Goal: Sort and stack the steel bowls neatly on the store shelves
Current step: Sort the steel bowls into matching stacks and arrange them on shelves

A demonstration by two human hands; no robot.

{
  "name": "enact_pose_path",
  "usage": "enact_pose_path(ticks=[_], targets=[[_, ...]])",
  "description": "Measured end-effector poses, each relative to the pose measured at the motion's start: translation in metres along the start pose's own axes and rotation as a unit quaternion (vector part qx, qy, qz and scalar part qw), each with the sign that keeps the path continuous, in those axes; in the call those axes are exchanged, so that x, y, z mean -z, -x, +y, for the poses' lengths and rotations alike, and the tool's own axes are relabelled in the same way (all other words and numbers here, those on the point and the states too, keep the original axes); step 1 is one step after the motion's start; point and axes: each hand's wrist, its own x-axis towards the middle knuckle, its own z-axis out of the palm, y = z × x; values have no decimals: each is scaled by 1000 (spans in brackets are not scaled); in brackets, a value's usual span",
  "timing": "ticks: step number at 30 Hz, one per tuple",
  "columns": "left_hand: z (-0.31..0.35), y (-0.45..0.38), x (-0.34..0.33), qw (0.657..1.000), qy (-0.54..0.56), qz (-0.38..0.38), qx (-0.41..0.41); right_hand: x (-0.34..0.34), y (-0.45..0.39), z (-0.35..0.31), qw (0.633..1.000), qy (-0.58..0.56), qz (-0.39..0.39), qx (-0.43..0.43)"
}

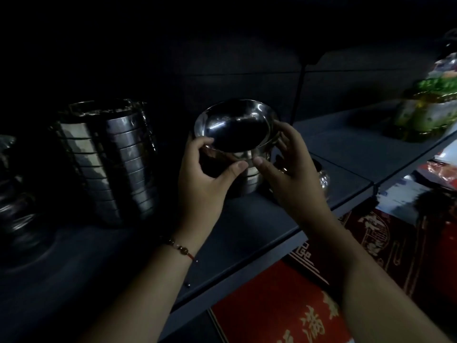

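On the shelf: we see a dark grey shelf (259,226) carrying steel ware, dimly lit.
Left of us: a tall stack (108,159) of flat steel tins leans slightly; further left a second pile (14,194) sits in deep shadow.
Right of us: a small steel cup (322,178) stands just beside our right hand, partly behind it.
Far right: a green and white wrapped item (425,112) stands on the next shelf section, well apart from the bowls.
Below: red printed packs (284,305) with pale lettering lie under the shelf edge.
Bowl: a shiny steel bowl (235,127) sits tilted toward us atop a short bowl stack (249,177) at mid shelf.
Left hand: our left hand (205,179) curls round the bowl's left rim, fingers on top, thumb below at the front.
Right hand: our right hand (289,174) grips the right side of the bowl, fingers curled over the rim, thumb tip near the left thumb.
Wrist: a beaded bracelet (180,248) circles our left wrist.
Hard to tell: our hands hide most of the bowl stack, so we cannot count its bowls or tell whether the top bowl rests on it.
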Motion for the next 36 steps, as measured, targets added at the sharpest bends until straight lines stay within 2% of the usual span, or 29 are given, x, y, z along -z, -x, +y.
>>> enact_pose_path(ticks=[4,9,12,14,17,20,22,24,26,29,32,36], targets=[[-9,-7,-4,998,-57,-18,10,-7,-7,15,998,56,-4,-25],[-19,-8,-4,993,-78,-56,70,-12,-7,24,987,143,-52,-54],[-21,-5,-2,990,-88,-73,78,-10,-4,20,976,213,-51,-24],[-21,-3,0,988,-102,-90,77,-10,-2,14,960,268,-72,-34],[-19,-1,3,979,-154,-121,55,-7,1,12,939,321,-105,-69],[-12,3,4,948,-291,-128,13,3,7,11,921,362,-126,-60],[-4,10,1,923,-363,-109,-69,13,13,8,909,391,-135,-54],[4,20,-5,909,-371,-114,-149,25,20,8,895,420,-141,-51],[9,34,-15,901,-362,-148,-188,38,27,12,882,447,-143,-45],[10,56,-30,890,-361,-203,-190,58,38,20,870,468,-145,-51],[11,65,-47,883,-367,-246,-158,75,44,29,868,467,-138,-96],[8,65,-68,867,-392,-283,-119,88,48,38,886,429,-114,-133]])
